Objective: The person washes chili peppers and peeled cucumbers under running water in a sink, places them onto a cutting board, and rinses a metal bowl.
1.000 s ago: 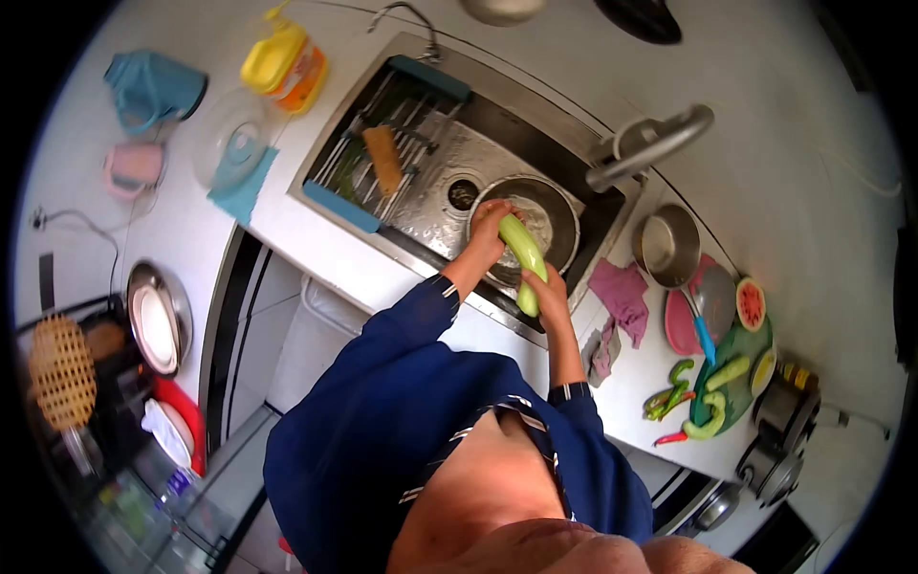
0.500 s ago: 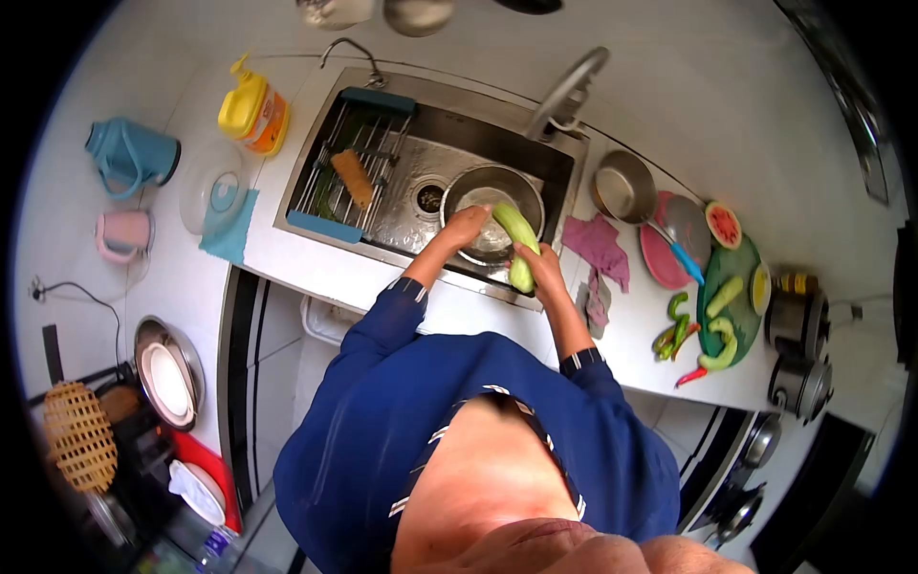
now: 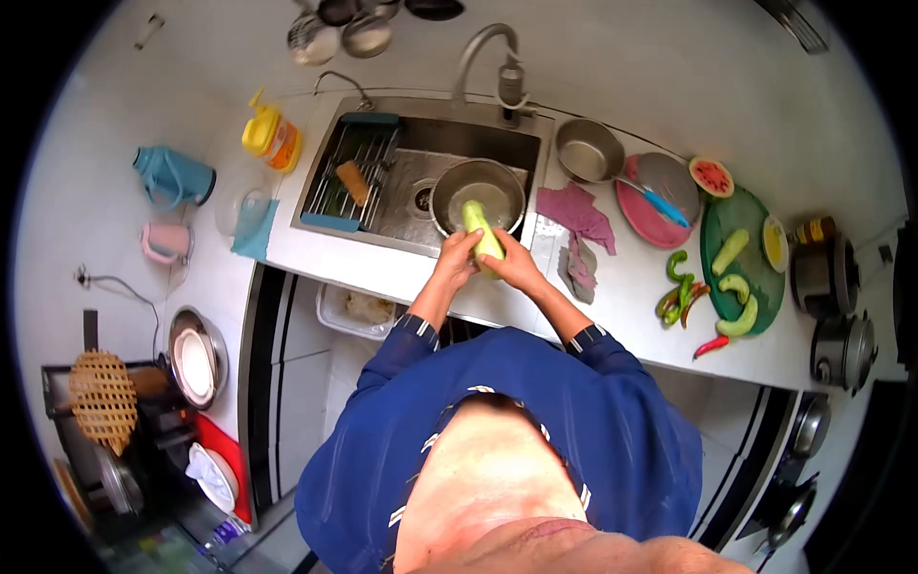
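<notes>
Both of my hands grip a long, pale green gourd (image 3: 482,231) at the sink's front edge. My left hand (image 3: 459,253) is closed on its left side. My right hand (image 3: 516,263) wraps its lower end from the right. The gourd's upper end points into a round steel basin (image 3: 480,177), which sits in the right part of the steel sink (image 3: 449,140). Part of the gourd is covered by my fingers.
A drying rack (image 3: 356,167) with a brown sponge (image 3: 353,183) spans the sink's left side. Rightward lie a purple cloth (image 3: 577,212), a steel pot (image 3: 589,151), a blue-handled knife (image 3: 665,208), green peppers (image 3: 681,292) and a green cutting board (image 3: 755,215) bearing more gourds.
My hands have brought the gourd from over the basin toward me. My left hand has left the basin and now grips the gourd too. The whole view has shifted.
</notes>
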`<control>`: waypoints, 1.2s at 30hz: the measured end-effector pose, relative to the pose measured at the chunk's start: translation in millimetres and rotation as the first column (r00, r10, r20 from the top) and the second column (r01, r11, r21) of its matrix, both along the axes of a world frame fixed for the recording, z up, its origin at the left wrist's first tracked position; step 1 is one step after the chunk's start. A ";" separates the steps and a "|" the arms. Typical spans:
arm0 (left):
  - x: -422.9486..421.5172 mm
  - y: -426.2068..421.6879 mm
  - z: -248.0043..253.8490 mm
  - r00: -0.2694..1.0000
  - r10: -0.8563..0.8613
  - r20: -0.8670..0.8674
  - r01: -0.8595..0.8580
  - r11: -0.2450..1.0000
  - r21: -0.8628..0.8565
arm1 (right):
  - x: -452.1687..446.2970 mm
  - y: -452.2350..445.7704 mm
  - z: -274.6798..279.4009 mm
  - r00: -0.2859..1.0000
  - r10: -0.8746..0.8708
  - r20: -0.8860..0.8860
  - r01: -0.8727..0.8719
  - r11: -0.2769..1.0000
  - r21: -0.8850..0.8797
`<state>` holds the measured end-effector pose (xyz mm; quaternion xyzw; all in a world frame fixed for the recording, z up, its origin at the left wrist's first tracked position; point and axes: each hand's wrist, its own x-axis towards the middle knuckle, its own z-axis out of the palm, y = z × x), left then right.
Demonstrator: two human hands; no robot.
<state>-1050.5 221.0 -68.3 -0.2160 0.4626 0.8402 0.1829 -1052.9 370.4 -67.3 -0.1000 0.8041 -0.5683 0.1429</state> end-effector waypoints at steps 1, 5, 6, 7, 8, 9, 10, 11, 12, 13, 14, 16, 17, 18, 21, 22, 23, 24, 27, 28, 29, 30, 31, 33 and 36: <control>5.4 1.6 -8.4 1.000 0.023 -0.006 -0.023 0.998 0.058 | 4.6 3.5 1.4 0.999 0.032 -0.022 -0.034 0.997 -0.074; 9.1 -11.1 -36.2 0.998 0.033 -0.045 -0.028 0.992 0.121 | 8.7 20.0 11.5 0.977 0.212 -0.001 -0.212 0.976 -0.050; 6.8 -18.6 -34.8 0.996 0.029 -0.082 -0.020 0.994 0.110 | 6.6 24.0 30.2 0.968 0.248 -0.032 -0.249 0.968 -0.016; 8.5 -21.4 -12.8 0.982 0.040 -0.183 -0.027 0.997 0.070 | 9.1 29.8 62.9 0.968 0.227 -0.105 -0.231 0.973 -0.025; 11.9 -23.0 22.4 0.956 0.053 -0.287 -0.044 0.998 0.039 | 10.2 35.4 95.2 0.961 0.210 -0.180 -0.219 0.975 -0.030; 14.5 -24.6 54.4 0.936 0.040 -0.349 -0.022 0.998 0.057 | 5.1 38.0 109.9 0.956 0.202 -0.214 -0.246 0.947 -0.205; 16.3 -29.6 76.7 0.912 0.038 -0.407 -0.008 0.997 0.075 | 1.9 41.0 122.5 0.946 0.196 -0.258 -0.284 0.884 -0.371; 14.8 -37.6 83.7 0.889 0.028 -0.458 0.004 0.998 0.069 | 3.7 45.7 141.7 0.964 0.212 -0.161 -0.266 0.798 -0.541; 10.5 -48.1 87.8 0.862 0.027 -0.507 0.008 0.998 0.066 | 4.5 48.0 154.8 0.965 0.252 -0.077 -0.233 0.682 -0.693; 1.5 -59.2 78.2 0.853 -0.015 -0.521 0.053 0.997 0.057 | 4.4 48.3 156.6 0.961 0.269 -0.057 -0.209 0.578 -0.789; -7.9 -64.5 64.8 0.869 -0.047 -0.492 0.021 0.998 -0.059 | -1.1 44.6 140.0 0.936 0.351 -0.020 -0.168 0.395 -0.903; -39.9 -103.2 -21.0 0.944 -0.239 -0.228 0.070 0.818 -0.571 | -14.2 28.0 69.2 0.989 0.133 0.070 -0.057 0.763 -0.644; -34.2 -109.5 -34.8 0.950 -0.257 -0.180 0.090 0.773 -0.627 | -3.4 23.2 52.8 0.996 0.090 -0.009 -0.084 0.873 -0.480; -29.1 -125.4 -54.0 0.933 -0.242 -0.265 0.091 0.874 -0.477 | 11.6 23.6 43.1 0.992 0.049 -0.115 -0.081 0.953 -0.291; -3.2 -101.8 -28.7 0.937 -0.164 -0.310 0.068 0.952 -0.299 | 38.5 37.6 16.8 0.965 -0.102 -0.243 0.121 0.991 0.062; 6.3 -102.2 -31.2 0.945 -0.162 -0.283 0.046 0.926 -0.376 | 49.8 36.5 6.5 0.967 -0.208 -0.150 0.210 0.978 0.002; 2.2 -107.8 -51.6 0.965 -0.194 -0.175 0.091 0.877 -0.471 | 57.0 43.2 -3.5 0.975 -0.166 -0.151 0.197 0.955 0.224; -6.3 -113.8 -75.3 0.974 -0.218 -0.064 0.146 0.816 -0.560 | 61.9 49.4 -11.4 0.981 -0.123 -0.151 0.177 0.886 0.428; -6.5 -72.8 -44.3 0.977 -0.184 -0.109 0.085 0.802 -0.591 | 72.6 61.6 -9.0 0.985 -0.156 -0.066 0.169 0.949 0.268; -1.3 -52.4 -21.7 0.960 -0.230 -0.159 0.077 0.762 -0.643 | 79.6 62.8 -4.9 0.980 -0.196 -0.030 0.199 0.972 0.124; 0.3 -33.4 -5.7 0.926 -0.324 -0.193 0.105 0.714 -0.692 | 79.9 68.1 0.0 0.992 -0.125 -0.028 0.128 0.983 0.134; 0.9 -11.5 0.4 0.900 -0.377 -0.220 0.114 0.691 -0.714 | 82.4 70.8 6.9 0.972 -0.203 0.114 0.211 0.975 -0.064; 1.6 10.3 3.1 0.854 -0.436 -0.283 0.148 0.726 -0.671 | 85.0 72.3 14.5 0.933 -0.248 0.261 0.313 0.918 -0.245; 15.1 63.0 26.5 0.714 -0.568 -0.409 0.246 0.751 -0.613 | 78.6 84.6 14.7 0.859 -0.234 0.455 0.466 0.725 -0.507; 35.3 130.8 59.0 0.400 -0.806 -0.437 0.410 0.584 -0.700 | 61.9 126.1 -4.9 0.776 -0.497 0.387 0.601 0.400 -0.692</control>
